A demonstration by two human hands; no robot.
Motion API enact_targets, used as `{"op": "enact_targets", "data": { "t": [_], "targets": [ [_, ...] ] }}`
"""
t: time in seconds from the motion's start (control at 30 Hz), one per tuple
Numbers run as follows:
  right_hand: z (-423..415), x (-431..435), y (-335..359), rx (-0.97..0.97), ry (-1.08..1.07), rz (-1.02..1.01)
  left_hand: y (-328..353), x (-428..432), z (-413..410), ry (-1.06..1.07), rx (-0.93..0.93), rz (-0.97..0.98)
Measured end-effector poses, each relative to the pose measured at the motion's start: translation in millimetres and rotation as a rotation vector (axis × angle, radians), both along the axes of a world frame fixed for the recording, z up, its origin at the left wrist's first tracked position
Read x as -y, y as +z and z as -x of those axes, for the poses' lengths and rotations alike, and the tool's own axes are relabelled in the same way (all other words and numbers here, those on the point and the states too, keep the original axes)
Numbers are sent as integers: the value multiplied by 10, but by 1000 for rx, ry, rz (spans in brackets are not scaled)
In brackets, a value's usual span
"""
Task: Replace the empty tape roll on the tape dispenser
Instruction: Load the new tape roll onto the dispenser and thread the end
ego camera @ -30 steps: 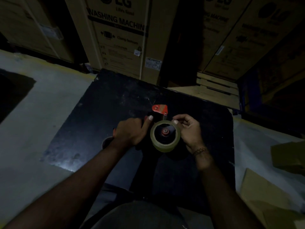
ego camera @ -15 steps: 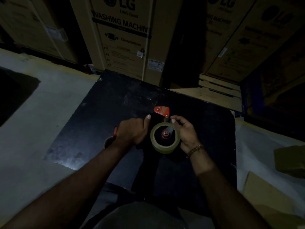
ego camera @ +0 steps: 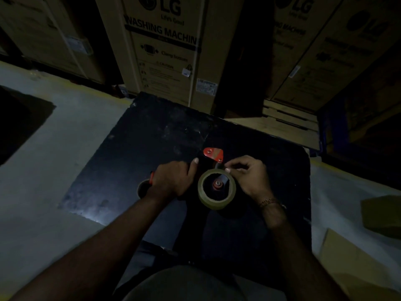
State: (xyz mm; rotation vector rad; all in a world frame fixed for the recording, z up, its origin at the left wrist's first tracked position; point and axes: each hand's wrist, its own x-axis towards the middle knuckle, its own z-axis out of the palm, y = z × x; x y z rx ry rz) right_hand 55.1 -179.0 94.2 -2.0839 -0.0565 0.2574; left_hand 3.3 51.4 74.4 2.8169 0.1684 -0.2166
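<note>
Olive-brown, the full roll of packing tape (ego camera: 217,189) already sits on the red hub of the red-framed tape dispenser (ego camera: 213,153), just right of frame centre on the black, scuffed surface (ego camera: 152,131). The left hand (ego camera: 173,181) is wrapped around the dispenser's handle; the right hand (ego camera: 249,177) pinches at the roll's upper edge, probably the tape's free end. To thread well, the person should draw that end straight toward the red plate while the handle stays braced. Against the earlier frame, the right fingertips sit slightly higher.
</note>
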Motion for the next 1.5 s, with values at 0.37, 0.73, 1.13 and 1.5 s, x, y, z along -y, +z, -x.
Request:
{"op": "enact_targets", "data": {
  "t": [0.37, 0.73, 1.13, 1.5],
  "targets": [
    [48, -117, 45, 3, -327, 189, 3, 113, 14, -34, 50, -62],
    [229, -200, -93, -171, -268, -69, -118, 107, 6, -11, 66, -129],
    [337, -261, -218, -274, -314, -392, -36, 176, 78, 12, 86, -96],
    [508, -284, -337, -218, -481, -261, -36, 108, 90, -20, 85, -145]
  ]
}}
